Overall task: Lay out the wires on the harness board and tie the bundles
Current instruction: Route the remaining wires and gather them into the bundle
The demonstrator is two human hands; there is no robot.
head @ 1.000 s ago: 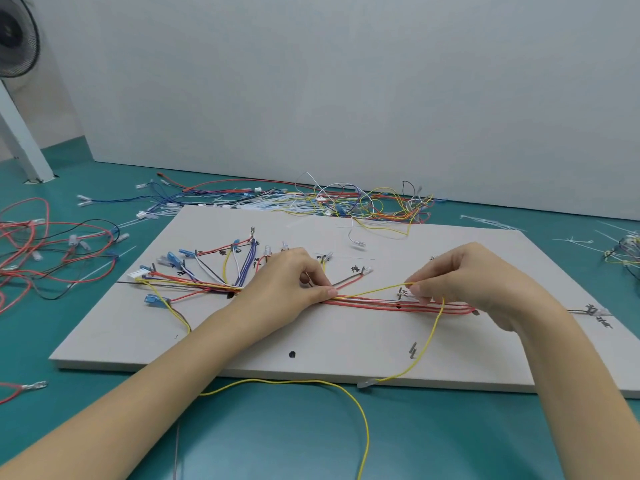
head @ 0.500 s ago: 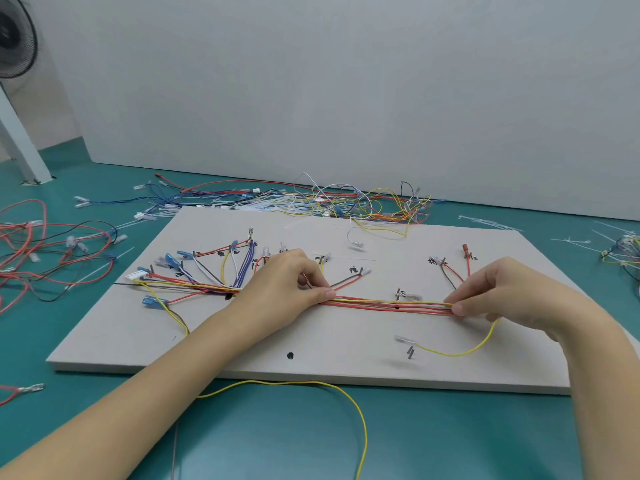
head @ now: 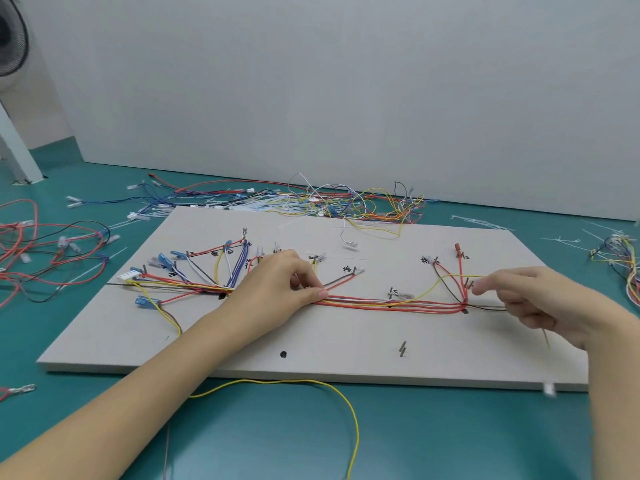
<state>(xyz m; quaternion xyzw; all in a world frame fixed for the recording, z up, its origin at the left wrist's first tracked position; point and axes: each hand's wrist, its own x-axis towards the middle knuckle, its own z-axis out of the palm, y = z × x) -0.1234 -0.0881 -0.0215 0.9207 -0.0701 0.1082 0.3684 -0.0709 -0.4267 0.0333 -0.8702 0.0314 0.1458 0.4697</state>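
Where hands (head: 277, 289) grip: wires (head: 391, 303) between.

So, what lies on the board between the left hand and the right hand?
In the head view, the red wire bundle runs along the board from the left hand toward the right hand, with a yellow wire rising from it.

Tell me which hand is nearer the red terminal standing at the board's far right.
Right. The right hand is just beside and below the red terminal; the left hand pinches the bundle far to its left.
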